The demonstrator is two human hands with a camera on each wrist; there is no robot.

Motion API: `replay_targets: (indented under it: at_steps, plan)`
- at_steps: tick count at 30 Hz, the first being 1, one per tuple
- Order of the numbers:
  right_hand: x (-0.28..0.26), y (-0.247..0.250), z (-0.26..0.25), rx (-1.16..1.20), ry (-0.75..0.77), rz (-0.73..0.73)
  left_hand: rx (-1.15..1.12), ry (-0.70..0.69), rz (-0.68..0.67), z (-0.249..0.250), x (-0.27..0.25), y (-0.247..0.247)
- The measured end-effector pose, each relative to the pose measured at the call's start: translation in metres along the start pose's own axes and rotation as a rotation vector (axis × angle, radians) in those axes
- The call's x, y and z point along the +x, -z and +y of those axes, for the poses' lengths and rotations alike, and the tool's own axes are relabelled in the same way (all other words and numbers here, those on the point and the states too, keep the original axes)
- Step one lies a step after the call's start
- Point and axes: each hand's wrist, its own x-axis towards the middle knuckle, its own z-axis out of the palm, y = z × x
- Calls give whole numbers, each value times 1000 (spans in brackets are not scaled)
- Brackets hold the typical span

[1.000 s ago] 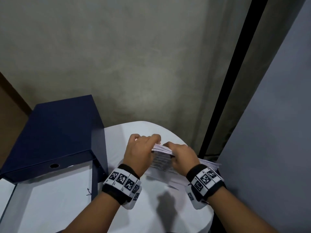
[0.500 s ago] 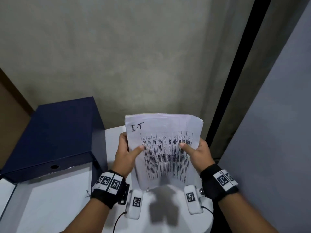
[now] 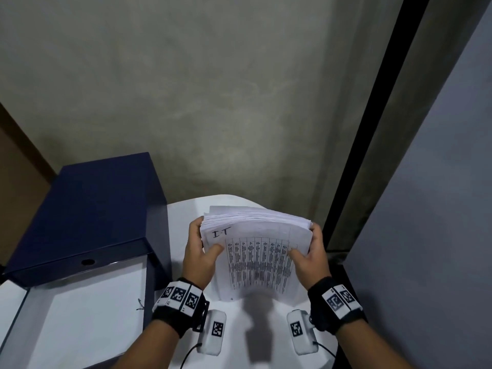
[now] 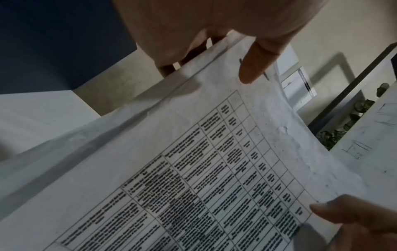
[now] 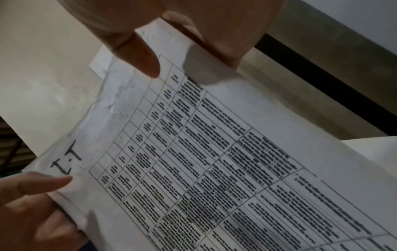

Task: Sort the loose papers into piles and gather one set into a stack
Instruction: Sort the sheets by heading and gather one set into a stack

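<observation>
Both hands held one stack (image 3: 255, 251) of papers upright over the white tabletop (image 3: 186, 211), its bottom edge down near the tabletop between the two wrists. Left hand (image 3: 198, 258) gripped the stack's left edge, thumb (image 4: 253, 66) pressed on the front sheet, fingers curled round behind. Right hand (image 3: 310, 258) gripped the right edge the same way, thumb (image 5: 139, 56) on the front, fingers wrapped behind. Front sheet showed a printed table with "I.T" handwritten at the corner just above the left thumb. The top edges of the sheets fanned out unevenly, leaning away from the person. Stack bowed a little between the hands. To the left of the left hand stood a dark blue box (image 3: 87, 209), touching or just beside the tabletop; cannot tell which. Below the box, beside the left wrist, lay an open tray (image 3: 149, 283) with a white sheet (image 3: 87, 315) in it. Both wrists wore black bands with coded markers, a small white camera unit under each. A grey wall lay beyond the hands, a dark vertical strip off to the right of the right hand.
</observation>
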Motion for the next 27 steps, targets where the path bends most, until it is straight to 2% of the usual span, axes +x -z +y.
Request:
replay_targets:
  at_steps: [3, 5, 6, 8, 10, 12, 15, 19, 23, 27]
  plan:
    - [-1, -3, 6, -46, -38, -27, 8, 62, -33, -14, 2, 2]
    - [-5, -6, 9, -88, -39, -40, 9, 151, -41, -60, 9, 3]
    - [-5, -8, 10, -96, -33, -35, -5, 194, -37, -63, 7, 0]
    - [-6, -13, 10, -95, -25, -16, -26, 234, 6, -27, -9, -10]
    - [-6, -17, 7, -91, -9, 11, -12, 185, 34, -6, -18, -20]
    - [-7, -20, 4, -78, 5, 26, 24, 124, -2, -1, -22, -22]
    - [-10, -19, 4, -37, -10, 25, 35, 69, 38, 0, -19, -19]
    - [-6, -10, 4, -27, -26, -11, 141, 0, 6, -6, -7, -5]
    - [0, -6, -5, -8, 29, 44, 50, 22, -2, -4, 9, 2]
    - [-4, -12, -4, -87, 22, 56, -24, 103, -26, -6, 13, -1]
